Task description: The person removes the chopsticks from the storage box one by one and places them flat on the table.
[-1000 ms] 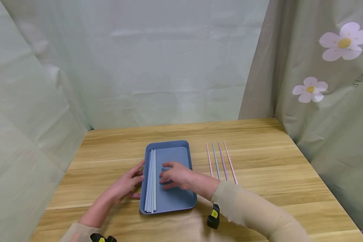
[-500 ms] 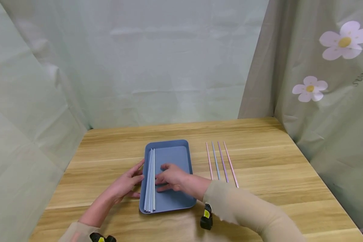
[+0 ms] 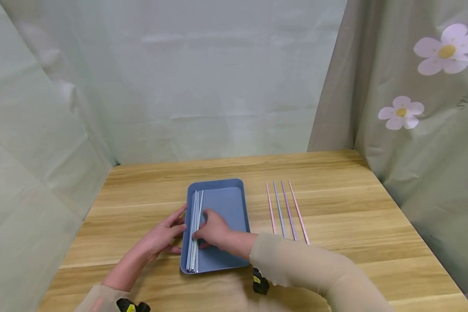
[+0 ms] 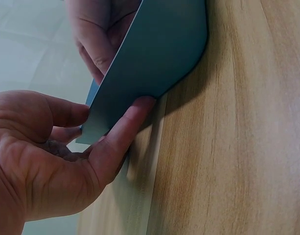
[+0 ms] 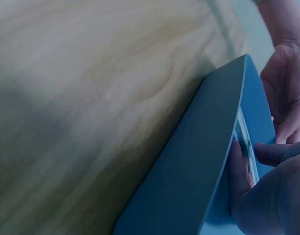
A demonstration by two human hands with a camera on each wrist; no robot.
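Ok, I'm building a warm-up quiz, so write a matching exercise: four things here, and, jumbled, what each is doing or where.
1. left hand
2. coloured sticks
3. right hand
4. pale sticks

A. bunched inside the tray
B. pinching some sticks
C. touching the tray's outside
D. on the table, right of the tray

Pairs: 1-C, 2-D, 3-B, 4-A
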